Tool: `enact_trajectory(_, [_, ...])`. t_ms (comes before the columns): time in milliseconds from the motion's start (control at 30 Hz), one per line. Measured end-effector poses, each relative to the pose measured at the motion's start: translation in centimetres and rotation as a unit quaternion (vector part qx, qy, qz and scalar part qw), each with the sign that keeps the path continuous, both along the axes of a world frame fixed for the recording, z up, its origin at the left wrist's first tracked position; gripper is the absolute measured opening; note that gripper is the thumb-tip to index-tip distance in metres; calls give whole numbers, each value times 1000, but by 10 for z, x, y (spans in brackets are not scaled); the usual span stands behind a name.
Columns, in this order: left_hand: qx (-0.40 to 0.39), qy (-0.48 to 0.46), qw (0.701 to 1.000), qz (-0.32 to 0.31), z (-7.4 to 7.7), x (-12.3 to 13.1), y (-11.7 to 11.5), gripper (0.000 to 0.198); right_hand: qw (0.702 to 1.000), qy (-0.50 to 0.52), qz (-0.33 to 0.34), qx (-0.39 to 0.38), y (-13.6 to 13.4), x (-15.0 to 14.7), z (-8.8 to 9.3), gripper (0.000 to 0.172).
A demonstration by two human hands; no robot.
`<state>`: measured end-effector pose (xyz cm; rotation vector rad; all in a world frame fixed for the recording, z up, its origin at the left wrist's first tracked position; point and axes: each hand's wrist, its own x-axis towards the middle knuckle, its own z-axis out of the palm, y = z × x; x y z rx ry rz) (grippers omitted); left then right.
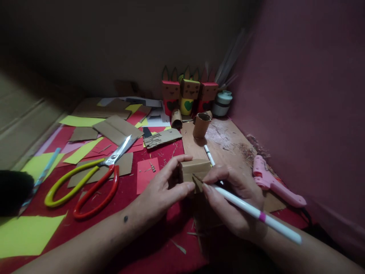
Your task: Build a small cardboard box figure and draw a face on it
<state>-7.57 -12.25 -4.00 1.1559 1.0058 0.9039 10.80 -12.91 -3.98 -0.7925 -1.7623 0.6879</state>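
Observation:
In my left hand (171,182) is a small brown cardboard box (196,166), gripped between the thumb and the fingers. My right hand (238,198) is closed in a pen hold around a white marker (242,204) with a purple band. A thin, dark brown point sticks out from its fingertips against the box; I cannot tell whether it belongs to the marker. Just beyond the box lies another white marker (209,153) with a dark band, partly hidden by my right hand. A red paper piece (145,179) with cardboard scraps on it lies left of the box.
Scissors (110,163) with yellow and red handles lie open at left among paper and cardboard pieces (118,129). Cardboard tubes (202,126) stand or lie ahead. Three decorated box figures (189,95) and a pale jar (222,103) line the back. A pink glue gun (275,182) rests at right.

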Motion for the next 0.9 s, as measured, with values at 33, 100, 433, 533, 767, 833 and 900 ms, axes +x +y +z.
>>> enact_trajectory(33, [-1, 1, 1000, -3, 0, 0, 0, 52, 1000, -2, 0, 3, 0, 0, 0, 12])
enact_trajectory(100, [3, 0, 1000, -7, 1, 0, 0, 52, 1000, -11, -5, 8, 0, 1, 1, 12])
enact_trajectory(433, [6, -3, 1000, 3, 0, 1, 1, 51, 1000, -12, -12, -6, -1, 0, 2, 12])
enact_trajectory(533, [7, -3, 1000, 4, -1, 1, 1, 52, 1000, -11, -14, -10, -2, 0, 1, 12])
enact_trajectory(767, [5, 2, 1000, 4, 0, 0, 1, 53, 1000, -15, -14, 2, -2, 1, 2, 13])
enact_trajectory(833, [-2, 4, 1000, 3, 1, 0, 2, 54, 1000, -17, -13, 4, -1, 1, 3, 12])
enact_trajectory(900, [-4, 4, 1000, 2, 2, 0, 1, 54, 1000, -16, -10, 9, -1, 1, 2, 12])
